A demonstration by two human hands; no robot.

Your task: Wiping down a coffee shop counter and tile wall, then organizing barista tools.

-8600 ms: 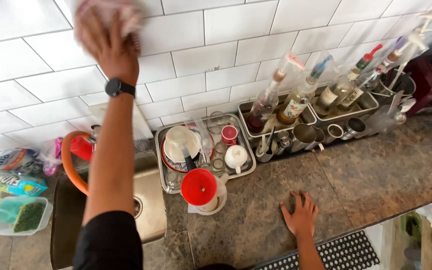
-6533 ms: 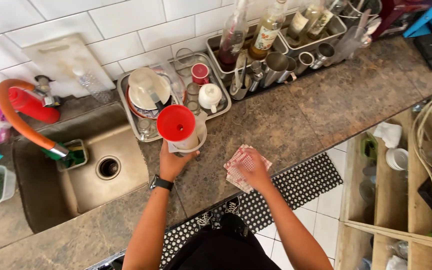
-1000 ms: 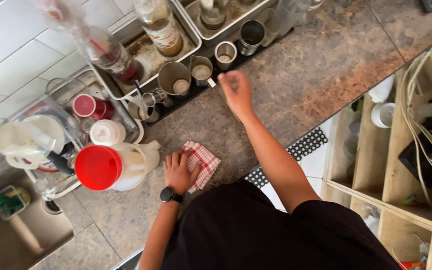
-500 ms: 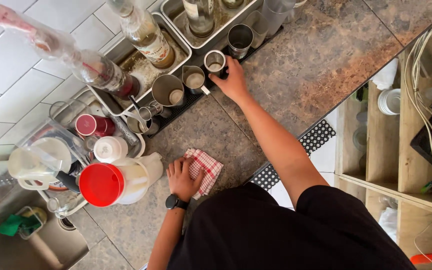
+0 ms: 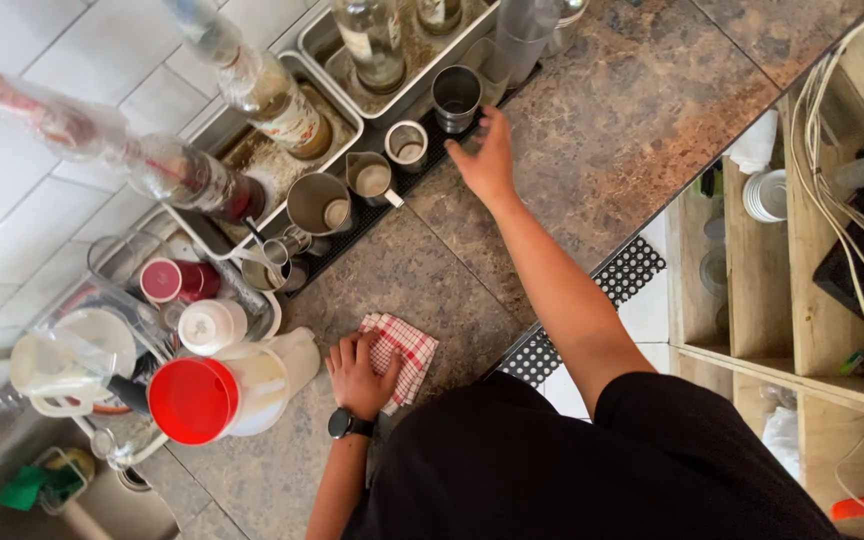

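My left hand (image 5: pixel 357 375) rests flat on a red-and-white checked cloth (image 5: pixel 402 352) on the brown stone counter (image 5: pixel 612 120), beside a white jug with a red funnel (image 5: pixel 214 392). A black watch is on that wrist. My right hand (image 5: pixel 487 160) reaches far across the counter, its fingers touching the edge of a black rubber mat (image 5: pixel 422 160) next to a steel cup (image 5: pixel 455 95). More steel cups and small pitchers (image 5: pixel 370 178) stand along that mat. Whether the right fingers grip anything is unclear.
Steel trays hold glass bottles (image 5: pixel 272 95) against the white tiled wall. A rack with red and white cups (image 5: pixel 177 285) stands at the left. Wooden shelving (image 5: pixel 802 230) with cables and white dishes lies at the right. A black perforated floor mat (image 5: pixel 607 300) runs below the counter edge.
My right hand has slid right along the black mat, from the small cup to the cup farther right. My left hand stays on the checked cloth. The camera has shifted a little.
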